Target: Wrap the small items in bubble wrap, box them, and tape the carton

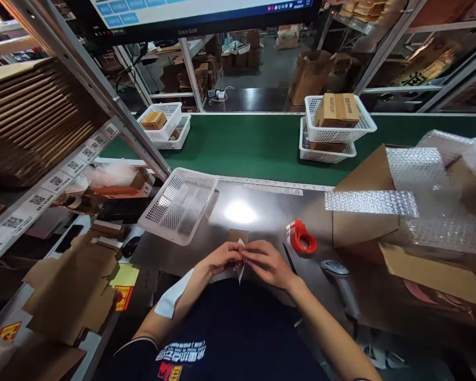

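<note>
Close to my body at the table's front edge, my left hand (223, 257) and my right hand (268, 263) meet with fingertips pinched. Between them is a small white slip of paper (241, 273), seen almost edge-on, so its face is hidden. Both hands grip it. Just beyond the fingers lies a small piece of brown cardboard (238, 235), partly covered by the hands. A white label (173, 297) is stuck on my left forearm. Right of my right hand are a dark, thin, pen-like tool (289, 258) and a red tape dispenser (301, 237).
A white plastic basket (178, 203) stands on the steel table (257, 211) at left. A handheld scanner (341, 288) lies at right, near a large carton (360, 211) with bubble wrap (428, 211). Behind, stacked baskets (337, 132) with boxes sit on a green conveyor belt (241, 143).
</note>
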`<state>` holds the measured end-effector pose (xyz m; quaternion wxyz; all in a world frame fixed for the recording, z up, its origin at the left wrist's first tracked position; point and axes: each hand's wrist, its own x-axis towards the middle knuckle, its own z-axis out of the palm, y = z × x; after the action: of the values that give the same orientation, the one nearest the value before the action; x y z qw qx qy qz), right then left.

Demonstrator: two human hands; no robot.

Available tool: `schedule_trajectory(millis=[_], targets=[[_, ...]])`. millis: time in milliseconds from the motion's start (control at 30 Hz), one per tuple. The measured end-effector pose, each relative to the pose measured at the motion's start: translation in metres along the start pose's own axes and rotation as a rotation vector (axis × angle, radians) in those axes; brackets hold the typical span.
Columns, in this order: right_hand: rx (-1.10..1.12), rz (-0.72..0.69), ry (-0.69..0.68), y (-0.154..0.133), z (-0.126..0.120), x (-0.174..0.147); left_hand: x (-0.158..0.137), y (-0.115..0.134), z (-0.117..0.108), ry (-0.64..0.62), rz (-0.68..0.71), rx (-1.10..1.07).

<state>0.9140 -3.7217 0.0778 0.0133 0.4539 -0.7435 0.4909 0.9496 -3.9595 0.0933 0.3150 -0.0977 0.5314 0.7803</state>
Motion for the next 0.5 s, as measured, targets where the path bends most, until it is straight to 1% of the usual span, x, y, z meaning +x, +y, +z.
schedule_trajectory(millis=[100, 167, 233, 300, 367, 433, 500], targets=[[-0.061, -0.007, 0.111, 0.002, 0.018, -0.013, 0.005, -0.004, 0.001, -0.024, -0.036, -0.061], [-0.036, 0.036, 0.179, 0.006, 0.028, -0.021, 0.008, -0.011, -0.002, -0.034, -0.083, -0.075], [0.013, 0.108, 0.201, 0.014, 0.038, -0.027, 0.010, -0.022, -0.007, -0.008, -0.152, -0.121], [0.042, 0.188, 0.172, 0.024, 0.048, -0.029, 0.011, -0.034, -0.014, 0.041, -0.220, -0.193], [0.052, 0.239, 0.098, 0.034, 0.059, -0.029, 0.011, -0.045, -0.020, 0.079, -0.259, -0.250], [0.084, 0.258, 0.016, 0.041, 0.068, -0.027, 0.012, -0.054, -0.025, 0.103, -0.271, -0.282], [0.144, 0.274, -0.020, 0.043, 0.075, -0.028, 0.014, -0.061, -0.029, 0.130, -0.276, -0.308]])
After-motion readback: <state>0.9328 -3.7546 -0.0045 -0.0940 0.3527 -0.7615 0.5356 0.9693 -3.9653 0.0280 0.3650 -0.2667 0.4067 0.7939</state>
